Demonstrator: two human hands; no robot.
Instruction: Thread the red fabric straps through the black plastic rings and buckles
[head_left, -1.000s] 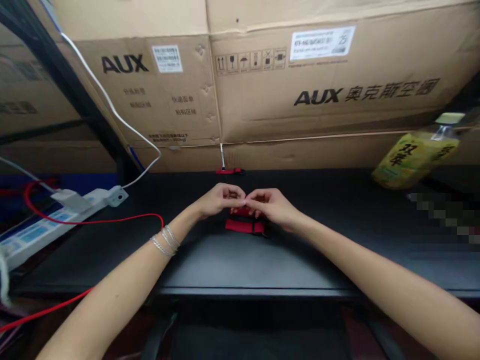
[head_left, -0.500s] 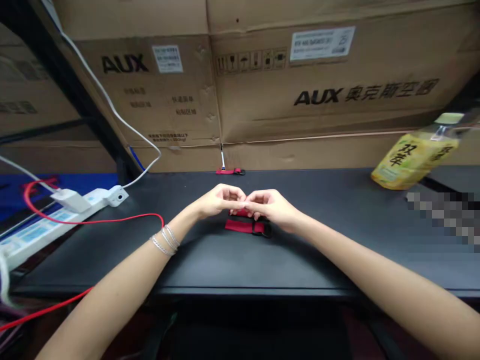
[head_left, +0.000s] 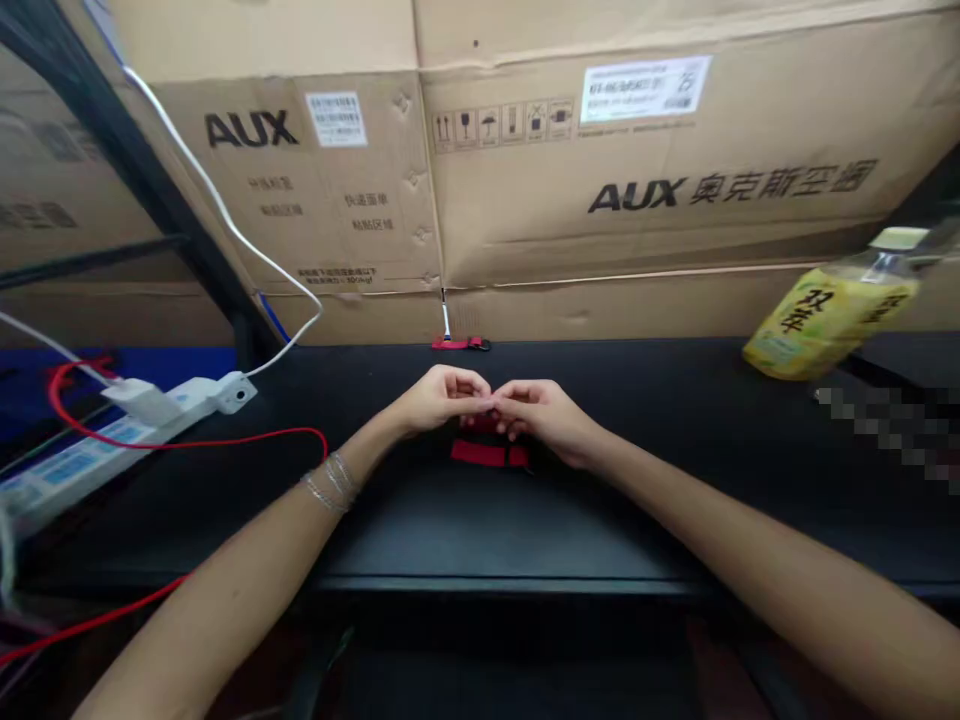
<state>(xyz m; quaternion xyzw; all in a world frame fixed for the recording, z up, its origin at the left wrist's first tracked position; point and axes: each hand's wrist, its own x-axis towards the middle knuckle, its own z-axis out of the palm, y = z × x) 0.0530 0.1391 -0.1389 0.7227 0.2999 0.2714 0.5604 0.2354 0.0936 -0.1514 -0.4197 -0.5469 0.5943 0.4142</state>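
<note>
My left hand point(head_left: 439, 398) and my right hand point(head_left: 541, 413) meet fingertip to fingertip above the middle of a black table point(head_left: 480, 520). Both are curled into pinches over a red strap point(head_left: 487, 452) with a dark buckle that lies on the table under them. The fingers close on the strap's upper part, which is mostly hidden behind them. Thin silver bracelets point(head_left: 333, 480) circle my left wrist.
Large AUX cardboard boxes point(head_left: 570, 170) wall off the back. A second small red strap point(head_left: 457, 343) lies at their foot. A white power strip point(head_left: 112, 430) with white and red cables point(head_left: 225, 440) sits at left. A yellow-labelled bottle point(head_left: 832, 310) stands at right.
Both hands stay pinched together over the red strap with only slight finger shifts. The view has dimmed a little.
</note>
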